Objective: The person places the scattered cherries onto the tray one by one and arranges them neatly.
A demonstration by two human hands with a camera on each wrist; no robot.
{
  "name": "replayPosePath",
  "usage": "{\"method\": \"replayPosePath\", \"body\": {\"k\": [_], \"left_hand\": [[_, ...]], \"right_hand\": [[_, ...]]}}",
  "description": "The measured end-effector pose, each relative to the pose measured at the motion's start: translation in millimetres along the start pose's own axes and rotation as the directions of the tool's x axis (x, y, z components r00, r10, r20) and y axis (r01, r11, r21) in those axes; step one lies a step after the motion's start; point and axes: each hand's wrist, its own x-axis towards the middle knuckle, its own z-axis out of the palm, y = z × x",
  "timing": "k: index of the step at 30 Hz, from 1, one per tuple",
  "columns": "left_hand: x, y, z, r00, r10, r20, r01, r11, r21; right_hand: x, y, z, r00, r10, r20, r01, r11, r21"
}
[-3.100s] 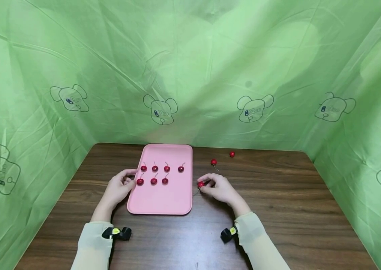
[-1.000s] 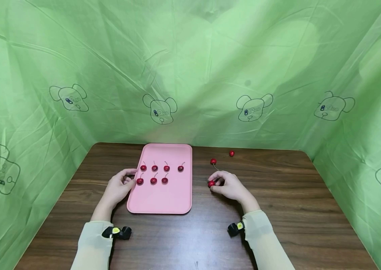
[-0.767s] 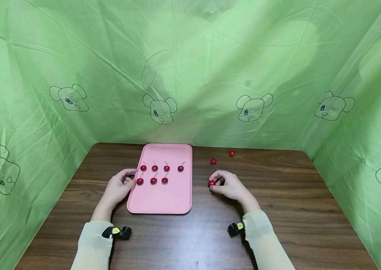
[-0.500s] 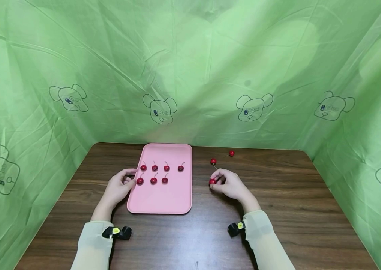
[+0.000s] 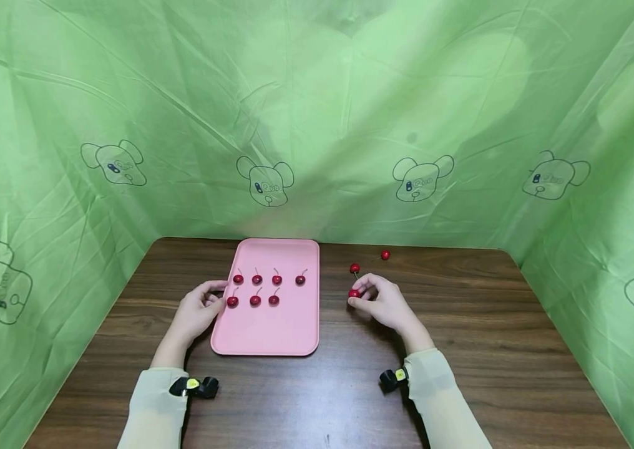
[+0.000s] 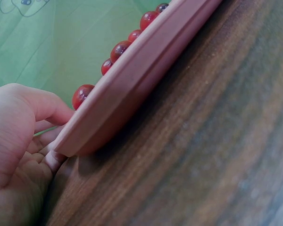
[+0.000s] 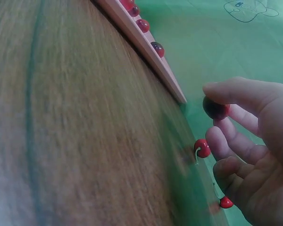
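Observation:
My left hand [image 5: 198, 310] holds the left edge of a pink tray [image 5: 264, 337]; in the left wrist view the thumb lies at the rim [image 6: 127, 87] and other fingers reach around the corner. Several red cherries with stems stand in two rows on the tray, the front row having three, among them a front-left cherry [image 5: 232, 301] close to the left fingers. Right of the tray, my right hand [image 5: 387, 305] pinches a cherry [image 5: 354, 294] between thumb and fingers. The right wrist view shows this cherry [image 7: 215, 109] from below the thumb, its stem hidden.
Two loose cherries lie on the brown wooden table [image 5: 463, 324] beyond the right hand: a nearer cherry [image 5: 354, 268] and a farther cherry [image 5: 385, 255]. A green cloth [image 5: 345, 125] with printed bear heads surrounds the table's back and sides.
Carrying its cherry, my right hand has moved right, away from the tray edge, then slightly toward the back. The cherry's stem, earlier pointing toward me, no longer shows. Left hand and tray stay put.

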Motion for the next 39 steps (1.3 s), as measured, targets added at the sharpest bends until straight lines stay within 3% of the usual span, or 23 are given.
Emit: {"method": "replayPosePath", "body": {"k": [10,16,23,39], "left_hand": [[-1.4,1.3,-3.4,1.0,0.0,-0.005,0.0,1.0,0.001],[-1.6,1.7,-4.1,1.0,-0.007,-0.006,0.007,1.0,-0.003],[-0.4,0.3,-0.9,1.0,-0.007,-0.003,0.007,1.0,0.005],[-1.5,3.3,-0.2,1.0,-0.007,0.006,0.007,1.0,-0.003]], "right_hand": [[4.8,-7.3,0.6,0.998,-0.037,-0.046,0.038,0.999,0.013],[7.2,-20.7,0.8,0.996,-0.075,-0.056,0.077,0.997,0.028],[9.0,-37.2,4.5,0.996,-0.063,-0.059,0.067,0.995,0.071],[37.5,-69.3,44.0,0.991,-0.119,-0.061,0.126,0.986,0.114]]}}
